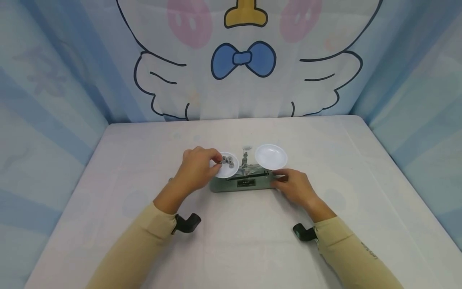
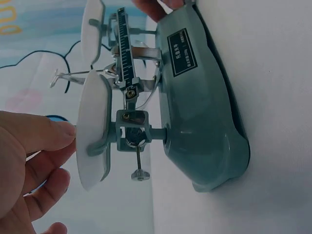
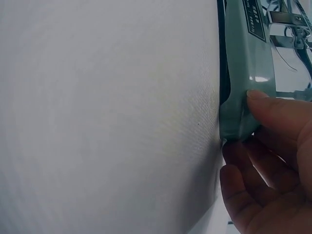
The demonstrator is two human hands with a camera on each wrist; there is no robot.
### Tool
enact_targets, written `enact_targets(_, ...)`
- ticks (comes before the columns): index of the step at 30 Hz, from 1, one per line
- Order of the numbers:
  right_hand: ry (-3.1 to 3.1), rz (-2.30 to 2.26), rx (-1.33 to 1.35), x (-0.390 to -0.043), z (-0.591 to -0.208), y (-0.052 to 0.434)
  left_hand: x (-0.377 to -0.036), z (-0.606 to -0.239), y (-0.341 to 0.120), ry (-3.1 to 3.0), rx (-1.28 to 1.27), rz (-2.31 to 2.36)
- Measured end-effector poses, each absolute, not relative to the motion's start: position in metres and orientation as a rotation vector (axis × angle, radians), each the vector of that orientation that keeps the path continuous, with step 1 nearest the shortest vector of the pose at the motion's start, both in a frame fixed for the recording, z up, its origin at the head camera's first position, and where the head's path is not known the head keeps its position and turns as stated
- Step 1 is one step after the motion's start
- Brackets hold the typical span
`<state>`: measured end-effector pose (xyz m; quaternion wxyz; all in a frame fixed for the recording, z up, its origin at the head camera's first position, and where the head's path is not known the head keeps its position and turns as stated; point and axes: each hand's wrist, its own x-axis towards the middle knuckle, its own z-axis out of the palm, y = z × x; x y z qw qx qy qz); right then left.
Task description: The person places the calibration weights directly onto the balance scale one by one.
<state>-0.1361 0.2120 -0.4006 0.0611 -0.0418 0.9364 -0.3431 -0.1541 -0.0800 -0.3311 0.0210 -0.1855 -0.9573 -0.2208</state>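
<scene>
Grey-green metal forms the base of a balance scale [image 1: 241, 184], which is set near the middle of a white table [image 1: 108, 192], between the two hands. Its long axis is laid across the view from left to right, and its labelled front face is turned toward the person. Two white pans are carried on it: the left pan [image 1: 226, 165], in which several small metal weights [image 1: 228, 161] are seen, and the right pan [image 1: 271, 156], which is held slightly higher.

The left hand [image 1: 197, 167] is placed at the near left rim of the left pan, with fingers curled and a small weight pinched between the fingertips over the pan. In the left wrist view the thumb [image 2: 46, 134] is seen touching the pan's edge.

The right hand [image 1: 293, 185] is laid against the right end of the base. In the right wrist view its thumb [image 3: 273, 105] is pressed on the top of that end and the fingers are curled under and round it, so the base is gripped.

Beige sleeves are worn on both arms. A cartoon bird backdrop [image 1: 245, 60] is hung behind the table.
</scene>
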Motion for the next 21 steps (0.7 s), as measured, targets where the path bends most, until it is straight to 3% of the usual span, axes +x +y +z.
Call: enact_targets(21,2.842,-1.059,-0.144,-0.136,-0.404,0.215,-0.156,-0.342,-0.063,-2.946,-0.535,-0.619)
